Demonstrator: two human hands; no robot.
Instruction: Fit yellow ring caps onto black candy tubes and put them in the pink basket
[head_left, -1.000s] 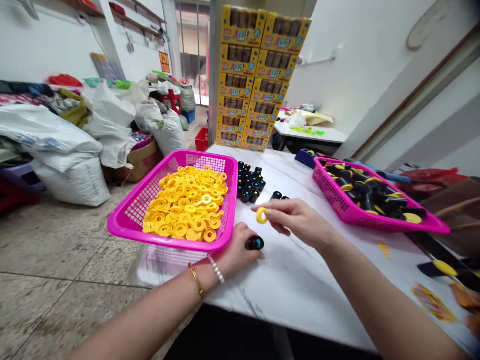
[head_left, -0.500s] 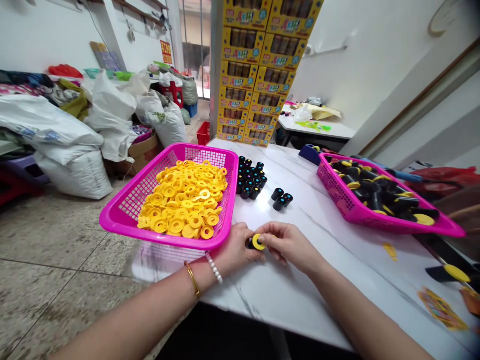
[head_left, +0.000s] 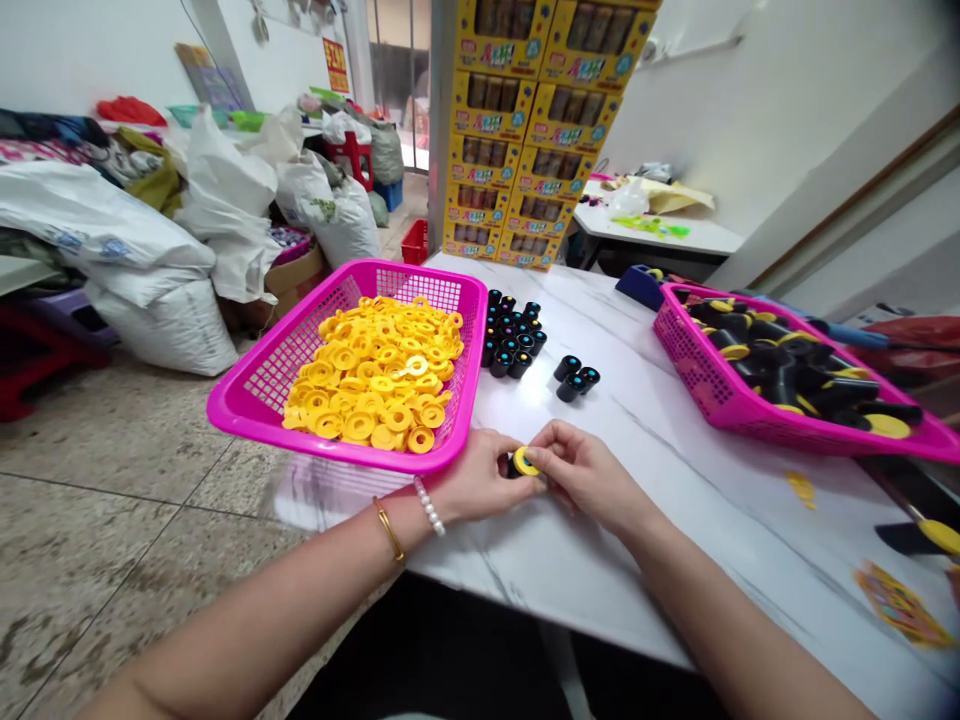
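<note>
the yellow boxes (head_left: pixel 491 105) stacked at the back of the table (head_left: pixel 637 560) carry large coloured characters with an exclamation mark, too small to read surely; the red sign (head_left: pixel 336 65) on the wall has yellow characters, also hard to make out; blue print on a white sack (head_left: pixel 150 300) is blurred, and a colourful printed card (head_left: pixel 900 605) lies at the table's right side; the left hand (head_left: pixel 484 475) has its fingers curled closed around a black cup (head_left: pixel 512 467); the right hand (head_left: pixel 589 470) has thumb and fingers pinched on a yellow ring (head_left: pixel 522 465) at the cup's end, but whether the ring is fully seated cannot be told; one second ago that ring was in the right hand, apart from the cup; half a second ago it had reached the cup's end, and it is there now; loose yellow rings (head_left: pixel 367 385) fill the left pink basket (head_left: pixel 225 412); beside it stand black cups (head_left: pixel 517 340) in a cluster, with three more cups (head_left: pixel 571 385) just apart
</note>
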